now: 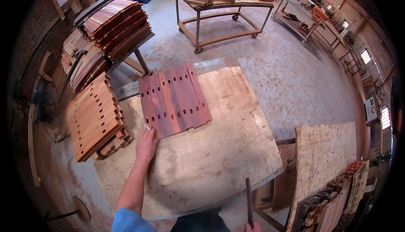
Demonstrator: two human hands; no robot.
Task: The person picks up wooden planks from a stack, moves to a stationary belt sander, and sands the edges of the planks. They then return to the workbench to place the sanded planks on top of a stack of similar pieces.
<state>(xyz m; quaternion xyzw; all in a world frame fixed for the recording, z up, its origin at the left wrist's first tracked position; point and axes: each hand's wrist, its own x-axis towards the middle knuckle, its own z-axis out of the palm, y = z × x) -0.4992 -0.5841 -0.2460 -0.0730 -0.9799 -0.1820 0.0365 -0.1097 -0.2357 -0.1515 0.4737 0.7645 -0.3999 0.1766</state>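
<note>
Several reddish-brown wooden slats (175,99) lie side by side on the plywood tabletop (211,160), with rows of small rectangular slots across them. At their near left corner is my left hand (146,145), its fingers closed around a small white stick (147,127) whose tip rests by the slats' edge. Whether the fingers also touch the wood, I cannot tell. Low at the right, beside the table's near edge, my right hand (253,227) grips a long, dark, narrow bar (249,198) that points upward. Most of that hand is cut off by the frame.
Left of the table stands a stack of slotted lighter slats (95,116). Taller board piles (116,27) rise behind it. A wheeled trolley (225,42) carries timber at the far side. To the right, a plywood sheet (322,147) stands near stacked wood offcuts (327,202).
</note>
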